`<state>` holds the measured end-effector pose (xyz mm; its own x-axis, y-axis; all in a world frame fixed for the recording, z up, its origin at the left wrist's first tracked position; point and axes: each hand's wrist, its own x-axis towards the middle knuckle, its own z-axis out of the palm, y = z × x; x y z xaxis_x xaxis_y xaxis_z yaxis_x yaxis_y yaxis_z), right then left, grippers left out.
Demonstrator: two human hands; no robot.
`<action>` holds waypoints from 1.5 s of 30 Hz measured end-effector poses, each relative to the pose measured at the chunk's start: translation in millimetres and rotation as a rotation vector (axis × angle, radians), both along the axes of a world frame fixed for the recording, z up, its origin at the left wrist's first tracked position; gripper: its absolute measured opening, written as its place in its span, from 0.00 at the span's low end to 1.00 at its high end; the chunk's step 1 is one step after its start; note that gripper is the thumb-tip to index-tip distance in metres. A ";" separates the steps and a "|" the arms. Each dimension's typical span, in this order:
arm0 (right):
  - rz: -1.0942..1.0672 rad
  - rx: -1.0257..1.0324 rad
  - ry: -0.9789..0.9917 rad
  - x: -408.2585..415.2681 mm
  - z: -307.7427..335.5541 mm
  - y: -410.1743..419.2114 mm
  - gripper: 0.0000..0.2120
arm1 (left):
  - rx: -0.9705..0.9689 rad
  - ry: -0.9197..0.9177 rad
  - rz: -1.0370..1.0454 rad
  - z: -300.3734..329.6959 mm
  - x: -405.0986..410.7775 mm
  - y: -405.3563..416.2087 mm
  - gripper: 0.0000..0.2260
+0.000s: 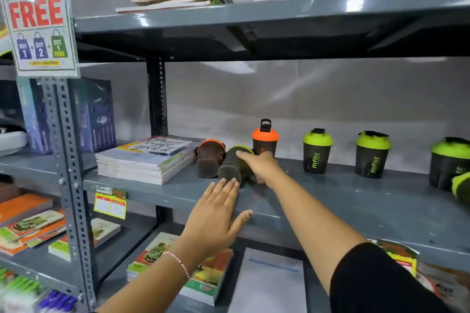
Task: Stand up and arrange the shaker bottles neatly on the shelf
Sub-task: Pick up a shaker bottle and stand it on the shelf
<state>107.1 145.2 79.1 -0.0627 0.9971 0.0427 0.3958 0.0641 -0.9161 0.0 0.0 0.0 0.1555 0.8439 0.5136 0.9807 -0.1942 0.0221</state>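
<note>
The left hand (pixel 218 213) lies nearest, grip spread flat, fingertips at the base of a green-lidded shaker bottle (pixel 232 164) lying on its side near the shelf's (pixel 330 201) front edge. The right hand (pixel 259 164) rests over that bottle, its grip wrapped around the body. Just left lies an orange-lidded bottle (pixel 209 157); behind stands an upright orange-lidded bottle (pixel 265 138), with green-lidded ones further right.
</note>
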 end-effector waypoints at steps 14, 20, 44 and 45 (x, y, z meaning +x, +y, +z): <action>0.152 -0.387 0.139 -23.7 25.9 16.0 0.28 | 0.174 -0.127 -0.068 -11.0 -11.7 0.1 0.29; 0.177 -0.456 0.227 -7.7 26.3 18.4 0.29 | 0.174 -0.093 -0.066 -14.0 -14.1 4.7 0.30; -0.422 0.524 -0.209 121.5 19.0 -22.1 0.39 | 0.162 -0.113 -0.179 -3.9 50.4 17.7 0.31; -0.433 0.517 -0.229 127.3 18.6 -23.1 0.40 | 0.161 -0.122 -0.184 -4.6 50.1 17.8 0.31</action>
